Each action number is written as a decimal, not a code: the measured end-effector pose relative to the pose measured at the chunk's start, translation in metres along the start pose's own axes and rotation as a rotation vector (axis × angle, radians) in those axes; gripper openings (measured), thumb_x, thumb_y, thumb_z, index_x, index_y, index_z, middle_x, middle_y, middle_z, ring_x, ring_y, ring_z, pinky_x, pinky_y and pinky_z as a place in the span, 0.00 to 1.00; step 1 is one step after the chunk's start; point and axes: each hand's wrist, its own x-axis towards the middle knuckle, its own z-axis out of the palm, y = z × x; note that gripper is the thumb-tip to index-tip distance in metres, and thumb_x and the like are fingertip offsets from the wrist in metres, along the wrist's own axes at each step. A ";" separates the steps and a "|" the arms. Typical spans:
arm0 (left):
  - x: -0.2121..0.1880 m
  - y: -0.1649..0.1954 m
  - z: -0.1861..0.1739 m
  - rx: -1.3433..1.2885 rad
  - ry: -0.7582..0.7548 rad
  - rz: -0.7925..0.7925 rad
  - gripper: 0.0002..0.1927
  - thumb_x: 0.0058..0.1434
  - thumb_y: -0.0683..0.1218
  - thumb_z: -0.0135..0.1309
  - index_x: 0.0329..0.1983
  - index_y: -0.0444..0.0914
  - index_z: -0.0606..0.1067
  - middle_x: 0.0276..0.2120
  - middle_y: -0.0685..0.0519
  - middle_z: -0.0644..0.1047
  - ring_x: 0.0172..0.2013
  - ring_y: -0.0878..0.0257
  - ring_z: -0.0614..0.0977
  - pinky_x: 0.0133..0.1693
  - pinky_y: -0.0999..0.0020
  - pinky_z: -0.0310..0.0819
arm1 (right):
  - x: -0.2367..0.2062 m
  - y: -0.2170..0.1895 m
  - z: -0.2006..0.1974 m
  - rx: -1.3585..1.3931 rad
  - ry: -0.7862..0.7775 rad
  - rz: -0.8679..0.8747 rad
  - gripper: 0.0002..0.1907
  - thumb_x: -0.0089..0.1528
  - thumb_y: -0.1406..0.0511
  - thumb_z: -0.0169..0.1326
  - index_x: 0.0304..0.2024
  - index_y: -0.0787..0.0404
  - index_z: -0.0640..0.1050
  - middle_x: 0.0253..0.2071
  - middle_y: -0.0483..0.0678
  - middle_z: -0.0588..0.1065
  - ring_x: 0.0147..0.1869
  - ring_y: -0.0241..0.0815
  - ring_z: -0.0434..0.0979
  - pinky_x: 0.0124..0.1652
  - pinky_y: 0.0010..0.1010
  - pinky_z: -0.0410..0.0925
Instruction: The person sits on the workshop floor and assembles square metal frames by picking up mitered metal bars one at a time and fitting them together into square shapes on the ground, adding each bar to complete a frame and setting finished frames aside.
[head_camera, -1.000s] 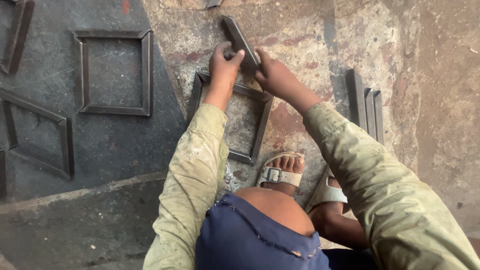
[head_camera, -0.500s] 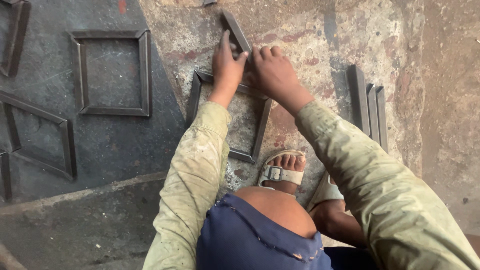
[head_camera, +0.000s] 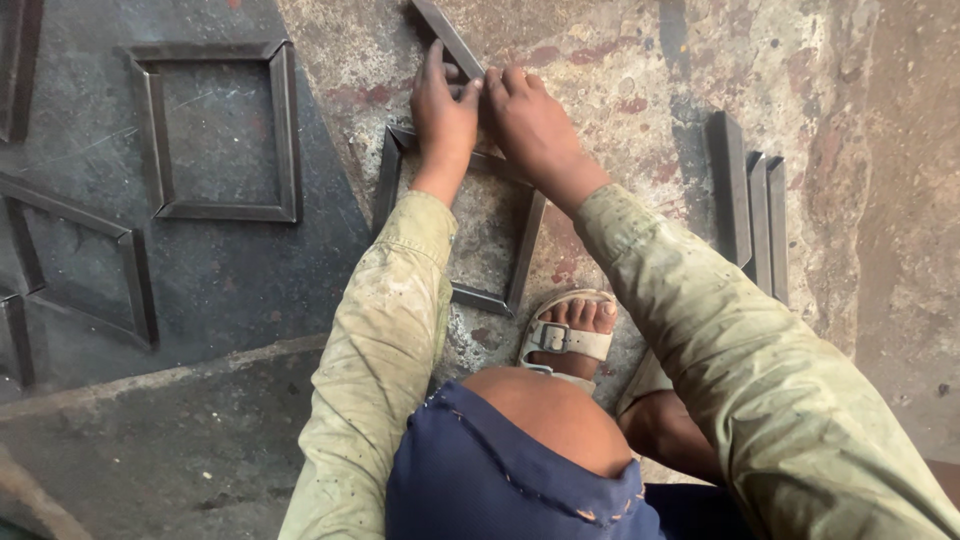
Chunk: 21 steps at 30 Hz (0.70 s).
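I squat over a square frame (head_camera: 523, 256) of dark steel angle lying on the stained concrete floor. My left hand (head_camera: 443, 115) and my right hand (head_camera: 533, 125) meet at the frame's far edge. Together they grip a short dark steel angle piece (head_camera: 447, 36) that slants up and to the left from my fingers. Both hands rest close together, fingers curled over the piece's lower end. My sandalled foot (head_camera: 568, 335) stands just below the frame's near corner.
Another square steel frame (head_camera: 286, 130) lies on a dark metal sheet (head_camera: 220, 280) to the left, with more frames (head_camera: 135, 290) at the left edge. Three cut angle lengths (head_camera: 752, 210) lie side by side on the right.
The angle piece has come down from a raised tilt toward the frame's far edge. My right hand has closed in beside the left, and both now press near the frame.
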 end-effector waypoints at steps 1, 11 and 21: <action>0.001 0.000 0.000 -0.001 0.016 0.037 0.37 0.55 0.39 0.68 0.67 0.35 0.66 0.43 0.50 0.77 0.37 0.61 0.82 0.39 0.67 0.82 | 0.000 0.000 0.000 0.007 -0.001 0.001 0.38 0.53 0.70 0.57 0.66 0.74 0.64 0.53 0.61 0.70 0.56 0.61 0.72 0.49 0.43 0.72; 0.005 0.002 0.001 -0.031 0.045 0.041 0.39 0.57 0.41 0.69 0.69 0.35 0.64 0.42 0.49 0.78 0.37 0.59 0.83 0.41 0.65 0.80 | 0.012 0.008 0.000 0.006 0.133 -0.006 0.25 0.63 0.70 0.52 0.64 0.65 0.72 0.51 0.57 0.73 0.53 0.59 0.73 0.47 0.44 0.73; 0.005 0.001 0.006 -0.143 0.003 0.033 0.38 0.59 0.39 0.66 0.70 0.35 0.62 0.43 0.49 0.77 0.38 0.61 0.83 0.40 0.67 0.82 | 0.005 0.006 -0.002 -0.001 0.188 -0.015 0.27 0.61 0.70 0.56 0.64 0.68 0.73 0.49 0.57 0.72 0.52 0.59 0.74 0.46 0.44 0.72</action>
